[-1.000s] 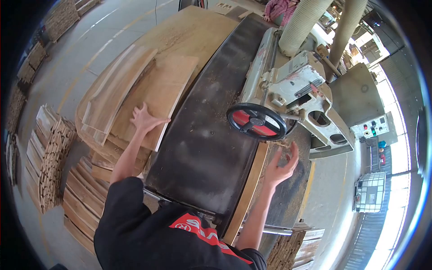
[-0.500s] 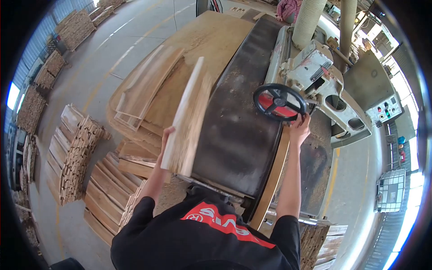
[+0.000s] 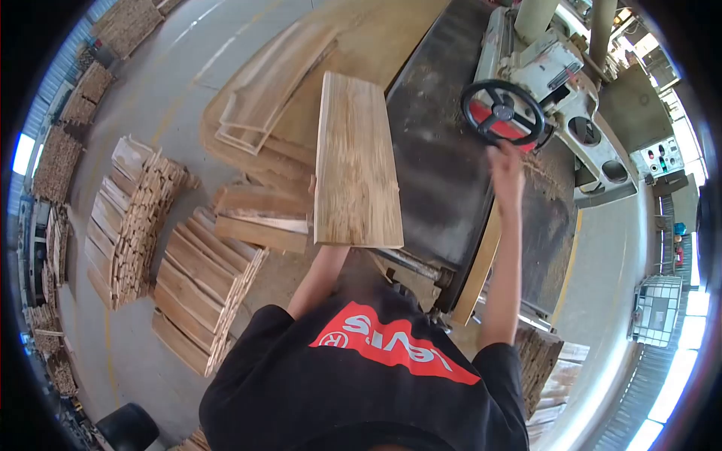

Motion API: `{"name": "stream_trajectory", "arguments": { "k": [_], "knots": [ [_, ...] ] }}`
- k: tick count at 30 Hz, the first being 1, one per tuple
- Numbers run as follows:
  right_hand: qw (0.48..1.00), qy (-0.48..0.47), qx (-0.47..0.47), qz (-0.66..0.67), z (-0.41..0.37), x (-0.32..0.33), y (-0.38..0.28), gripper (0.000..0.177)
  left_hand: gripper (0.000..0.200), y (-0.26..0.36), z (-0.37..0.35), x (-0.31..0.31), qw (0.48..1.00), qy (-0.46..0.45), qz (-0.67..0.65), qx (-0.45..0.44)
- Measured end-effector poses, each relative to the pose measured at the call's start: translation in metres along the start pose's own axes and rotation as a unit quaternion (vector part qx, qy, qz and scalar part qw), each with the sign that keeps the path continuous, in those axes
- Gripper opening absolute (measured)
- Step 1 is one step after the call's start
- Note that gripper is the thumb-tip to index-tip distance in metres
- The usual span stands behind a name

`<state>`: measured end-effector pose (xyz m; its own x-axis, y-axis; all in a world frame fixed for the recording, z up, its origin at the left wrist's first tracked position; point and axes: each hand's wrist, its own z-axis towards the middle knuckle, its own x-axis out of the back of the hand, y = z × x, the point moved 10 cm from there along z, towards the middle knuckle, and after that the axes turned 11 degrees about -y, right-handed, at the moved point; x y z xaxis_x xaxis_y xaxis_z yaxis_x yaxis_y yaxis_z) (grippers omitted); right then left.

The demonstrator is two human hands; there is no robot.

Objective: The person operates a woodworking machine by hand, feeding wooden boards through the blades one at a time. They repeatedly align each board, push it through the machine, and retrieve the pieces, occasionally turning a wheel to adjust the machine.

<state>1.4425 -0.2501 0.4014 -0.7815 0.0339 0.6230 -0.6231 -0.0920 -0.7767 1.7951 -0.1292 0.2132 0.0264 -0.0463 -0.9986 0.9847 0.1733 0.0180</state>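
A wide wooden board (image 3: pixel 357 161) is held up in front of me, its broad grained face turned toward me. My left hand (image 3: pixel 312 185) grips it from behind; only fingertips show at the left edge, and the board hides the rest. My right hand (image 3: pixel 507 165) is just below the rim of a black handwheel (image 3: pixel 502 113) with a red centre, and its fingers are smeared by motion. The wheel sits on a pale machine (image 3: pixel 545 64) that spans a long dark machine bed (image 3: pixel 432 165).
Thin boards (image 3: pixel 274 90) lie on a brown sheet table (image 3: pixel 376 37) at the left. Beside me on the floor are stacks of planks (image 3: pixel 199 289) and a taller stack (image 3: pixel 143 225). A control panel (image 3: pixel 658 159) stands at the right, with a caged white tank (image 3: pixel 654 312) beyond it.
The board has swung from edge-on to face me and moved right in view with my left hand. My right hand has come off the handwheel's rim and dropped slightly below it.
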Motion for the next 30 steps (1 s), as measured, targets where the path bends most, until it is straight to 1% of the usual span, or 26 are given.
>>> {"name": "stream_trajectory", "arguments": {
  "k": [1, 2, 3, 4, 5, 7, 8, 9, 10, 11, 12, 14, 15, 16, 19, 20, 22, 23, 24, 25, 26, 27, 29, 30],
  "knots": [
    [0.949, -0.253, 0.022, 0.187, -0.056, -0.069, -0.035, 0.041, 0.087, -0.003, -0.006, 0.007, 0.999, 0.024, 0.038, 0.014],
    [0.923, -0.338, 0.004, 0.185, -0.084, -0.099, -0.038, 0.040, 0.088, -0.007, -0.009, 0.006, 0.995, 0.040, 0.082, 0.035],
    [0.904, -0.384, 0.010, 0.187, -0.111, -0.122, -0.049, 0.046, 0.089, -0.011, -0.013, 0.002, 0.985, 0.055, 0.153, 0.066],
    [0.880, -0.406, -0.024, 0.243, -0.130, -0.138, -0.052, 0.051, 0.083, -0.019, -0.023, -0.015, 0.957, 0.064, 0.256, 0.118],
    [0.855, -0.421, -0.055, 0.298, -0.145, -0.150, -0.054, 0.057, 0.077, -0.027, -0.033, -0.032, 0.917, 0.066, 0.354, 0.172],
    [0.810, -0.413, -0.105, 0.403, -0.164, -0.156, -0.057, 0.069, 0.058, -0.032, -0.051, -0.049, 0.812, 0.115, 0.523, 0.231],
    [0.766, -0.392, -0.159, 0.485, -0.170, -0.159, -0.051, 0.075, 0.050, -0.034, -0.054, -0.043, 0.809, 0.112, 0.536, 0.215],
    [0.841, -0.335, -0.120, 0.408, -0.169, -0.151, -0.040, 0.074, 0.049, -0.033, -0.062, -0.035, 0.806, 0.121, 0.538, 0.215],
    [0.902, -0.276, -0.078, 0.323, -0.171, -0.147, -0.027, 0.074, 0.048, -0.029, -0.071, -0.040, 0.803, 0.131, 0.542, 0.212],
    [0.948, -0.214, -0.034, 0.232, -0.173, -0.140, -0.016, 0.075, 0.047, -0.028, -0.077, -0.048, 0.799, 0.139, 0.547, 0.207],
    [0.970, -0.181, -0.068, 0.146, -0.180, -0.137, 0.008, 0.073, 0.048, -0.029, -0.081, -0.058, 0.812, 0.150, 0.528, 0.200],
    [0.964, -0.127, -0.064, 0.226, -0.203, -0.142, 0.044, 0.071, 0.050, -0.022, -0.084, -0.059, 0.797, 0.119, 0.571, 0.156],
    [0.958, -0.102, -0.055, 0.263, -0.213, -0.143, 0.058, 0.069, 0.051, -0.023, -0.083, -0.065, 0.795, 0.117, 0.576, 0.149],
    [0.940, -0.098, -0.078, 0.317, -0.225, -0.151, 0.069, 0.069, 0.053, -0.024, -0.083, -0.070, 0.793, 0.116, 0.581, 0.143],
    [0.933, -0.030, -0.103, 0.343, -0.261, -0.164, 0.094, 0.070, 0.057, -0.022, -0.084, -0.036, 0.763, 0.096, 0.614, 0.175],
    [0.931, -0.027, -0.120, 0.344, -0.268, -0.161, 0.093, 0.069, 0.065, -0.029, -0.083, -0.042, 0.755, 0.078, 0.624, 0.186],
    [0.925, -0.017, -0.158, 0.344, -0.280, -0.150, 0.099, 0.069, 0.071, -0.046, -0.086, -0.048, 0.759, 0.072, 0.605, 0.232],
    [0.929, -0.001, -0.151, 0.339, -0.282, -0.142, 0.100, 0.069, 0.074, -0.054, -0.087, -0.049, 0.759, 0.070, 0.594, 0.258],
    [0.932, 0.015, -0.146, 0.332, -0.284, -0.135, 0.102, 0.069, 0.088, -0.066, -0.090, -0.043, 0.721, 0.049, 0.611, 0.323],
    [0.934, 0.029, -0.142, 0.326, -0.284, -0.127, 0.103, 0.069, 0.083, -0.071, -0.089, -0.049, 0.728, 0.042, 0.608, 0.313],
    [0.947, 0.052, -0.134, 0.288, -0.285, -0.117, 0.102, 0.071, 0.078, -0.078, -0.089, -0.056, 0.735, 0.035, 0.605, 0.304],
    [0.962, 0.059, -0.140, 0.229, -0.286, -0.110, 0.101, 0.069, 0.074, -0.085, -0.087, -0.062, 0.743, 0.028, 0.601, 0.294],
    [0.980, 0.072, -0.150, 0.109, -0.288, -0.097, 0.094, 0.066, 0.072, -0.097, -0.082, -0.059, 0.746, 0.016, 0.595, 0.299],
    [0.988, 0.080, -0.114, 0.061, -0.287, -0.093, 0.086, 0.064, 0.071, -0.103, -0.079, -0.056, 0.747, 0.010, 0.593, 0.301]
  ]
}}
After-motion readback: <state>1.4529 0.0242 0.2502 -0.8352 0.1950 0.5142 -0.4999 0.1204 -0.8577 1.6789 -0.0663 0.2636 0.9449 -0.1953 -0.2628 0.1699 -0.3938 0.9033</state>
